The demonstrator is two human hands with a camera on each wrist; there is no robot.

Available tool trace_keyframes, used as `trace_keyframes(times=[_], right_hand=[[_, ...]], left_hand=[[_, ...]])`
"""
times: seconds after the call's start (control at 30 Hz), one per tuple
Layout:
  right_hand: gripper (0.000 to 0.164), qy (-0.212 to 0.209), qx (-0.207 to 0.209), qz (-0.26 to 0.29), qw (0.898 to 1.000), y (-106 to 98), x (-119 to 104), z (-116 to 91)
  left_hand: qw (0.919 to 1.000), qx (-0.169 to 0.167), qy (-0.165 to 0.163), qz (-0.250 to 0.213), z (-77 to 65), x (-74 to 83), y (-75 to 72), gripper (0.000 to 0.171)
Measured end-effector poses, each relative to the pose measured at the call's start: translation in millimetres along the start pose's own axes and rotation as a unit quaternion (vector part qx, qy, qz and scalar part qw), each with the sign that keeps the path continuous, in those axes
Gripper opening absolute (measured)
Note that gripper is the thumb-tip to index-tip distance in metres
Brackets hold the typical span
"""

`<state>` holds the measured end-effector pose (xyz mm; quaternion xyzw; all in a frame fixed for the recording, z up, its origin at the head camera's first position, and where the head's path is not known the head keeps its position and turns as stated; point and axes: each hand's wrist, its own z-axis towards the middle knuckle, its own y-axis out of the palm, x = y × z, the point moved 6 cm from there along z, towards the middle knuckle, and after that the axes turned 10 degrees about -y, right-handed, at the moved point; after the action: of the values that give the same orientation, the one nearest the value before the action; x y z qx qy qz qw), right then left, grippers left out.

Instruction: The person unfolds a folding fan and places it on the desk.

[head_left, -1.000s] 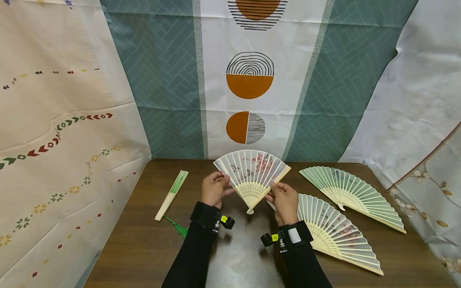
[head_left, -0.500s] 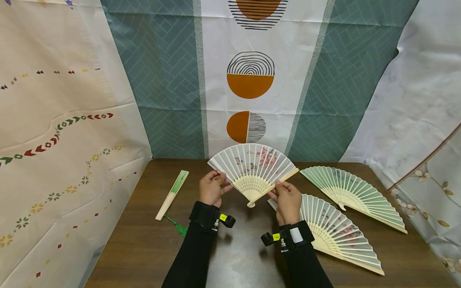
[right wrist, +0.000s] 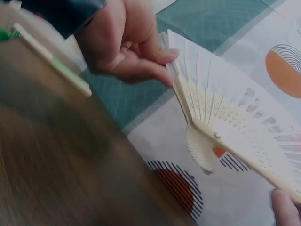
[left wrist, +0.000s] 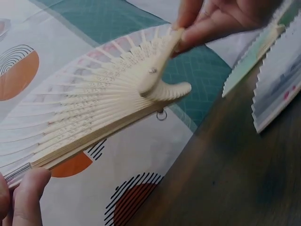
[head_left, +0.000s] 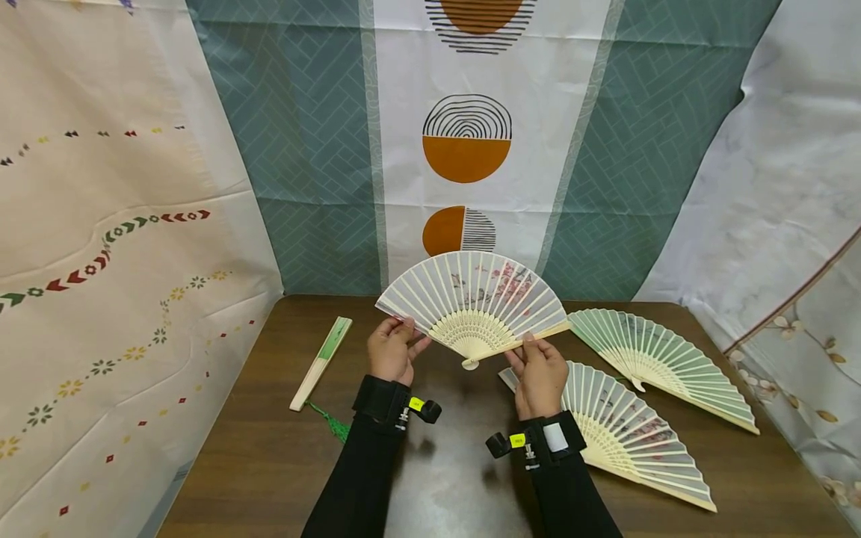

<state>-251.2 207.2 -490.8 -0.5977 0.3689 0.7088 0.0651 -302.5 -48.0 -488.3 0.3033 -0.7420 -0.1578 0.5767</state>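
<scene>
Left hand [head_left: 393, 355]: thumb and fingers curled in a pinch on the left guard stick of the blossom-print folding fan [head_left: 474, 299].
Right hand [head_left: 540, 377]: pinching the opposite guard stick, thumb uppermost, fingers bent beneath.
Held fan: spread wide between both hands, raised above the wooden tabletop [head_left: 444, 478], its pivot end pointing down toward the person; a small metal ring [left wrist: 162, 115] hangs by the pivot.
Second blossom fan [head_left: 628, 433]: lying spread to the right of the right hand, partly hidden behind that hand and wrist.
Closed green fan [head_left: 321, 366]: lying left of the left hand, well apart, its green tassel [head_left: 329, 422] trailing toward the left sleeve.
Open green fan [head_left: 662, 366]: farther out, beyond the right hand to its right.
Backdrop cloth [head_left: 316, 246]: teal and white, with orange circles, past both hands.
</scene>
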Motion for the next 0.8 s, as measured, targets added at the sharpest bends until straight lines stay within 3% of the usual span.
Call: trace_keyframes(times=[0.57, 0.8], right_hand=[[0.017, 0.017, 0.051, 0.125, 0.991, -3.0, 3.2, -0.8], [0.012, 0.033, 0.053, 0.115, 0.991, -6.3, 6.6, -4.8]], left_hand=[[0.9961, 0.020, 0.021, -0.083, -3.8, -4.4, 6.1, 0.020], [0.9961, 0.029, 0.024, -0.080, -6.0, -1.1, 2.6, 0.021]])
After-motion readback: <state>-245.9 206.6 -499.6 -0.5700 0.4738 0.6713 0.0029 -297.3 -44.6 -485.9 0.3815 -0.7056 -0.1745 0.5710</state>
